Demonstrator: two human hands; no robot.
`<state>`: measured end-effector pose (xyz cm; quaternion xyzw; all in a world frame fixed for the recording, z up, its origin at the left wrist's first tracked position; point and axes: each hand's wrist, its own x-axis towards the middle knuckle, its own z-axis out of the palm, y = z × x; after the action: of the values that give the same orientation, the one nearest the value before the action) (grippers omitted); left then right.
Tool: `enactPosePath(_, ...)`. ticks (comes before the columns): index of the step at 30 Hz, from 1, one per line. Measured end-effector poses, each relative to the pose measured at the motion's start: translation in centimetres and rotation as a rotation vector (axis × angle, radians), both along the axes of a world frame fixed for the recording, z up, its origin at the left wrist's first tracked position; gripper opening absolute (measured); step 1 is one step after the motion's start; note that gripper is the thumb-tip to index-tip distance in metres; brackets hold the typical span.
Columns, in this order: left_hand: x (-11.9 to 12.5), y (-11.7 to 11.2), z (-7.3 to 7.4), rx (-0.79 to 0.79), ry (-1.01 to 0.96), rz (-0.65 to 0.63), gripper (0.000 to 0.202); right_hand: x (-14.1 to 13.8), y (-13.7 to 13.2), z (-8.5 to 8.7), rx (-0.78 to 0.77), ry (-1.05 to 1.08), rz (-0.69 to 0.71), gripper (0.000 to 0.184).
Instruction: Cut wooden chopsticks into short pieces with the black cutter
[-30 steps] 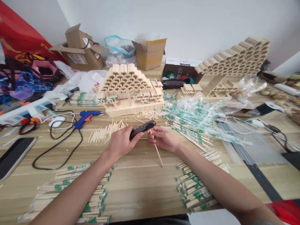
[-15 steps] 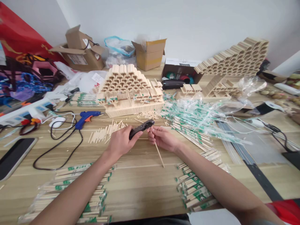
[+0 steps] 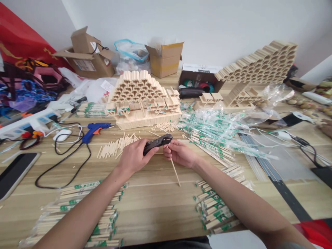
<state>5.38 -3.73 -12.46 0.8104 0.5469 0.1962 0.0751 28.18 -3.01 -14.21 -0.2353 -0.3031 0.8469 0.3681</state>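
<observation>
My left hand (image 3: 133,154) is wrapped round the handles of black pliers (image 3: 157,143), their rounded head pointing right. In my right hand (image 3: 180,153) a thin wooden chopstick (image 3: 175,171) is pinched, its long end slanting down toward me. The chopstick's upper end lies at the pliers' head; whether the jaws touch it is hidden. To the left of the pliers lie short cut stick pieces (image 3: 116,146), and behind them more tiny pieces (image 3: 166,127). Beyond stands a stepped structure of glued sticks (image 3: 145,100).
Wrapped chopsticks lie under my left forearm (image 3: 77,204) and beside my right forearm (image 3: 218,204). A blue glue gun (image 3: 94,131) with a looping cord sits left, near a phone (image 3: 17,173). Torn wrappers (image 3: 223,124) heap at right, before a second stick structure (image 3: 261,65).
The pliers' head has turned slightly and shifted a little to the right. The chopstick's lower end has moved slightly left; both hands keep their grip.
</observation>
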Motion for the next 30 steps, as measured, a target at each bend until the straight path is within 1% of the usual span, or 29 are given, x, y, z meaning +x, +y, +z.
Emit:
enactPosePath(10,-0.03,-0.02,0.03,-0.011,0.023,-0.005,0.055,0.02,-0.05,-0.14,-0.001,0.016,0.007,0.024)
enactPosePath(30,0.32,-0.19,0.22,-0.022,0.071,0.003,0.053,0.10,-0.01,-0.14,0.008,0.011,0.020,0.023)
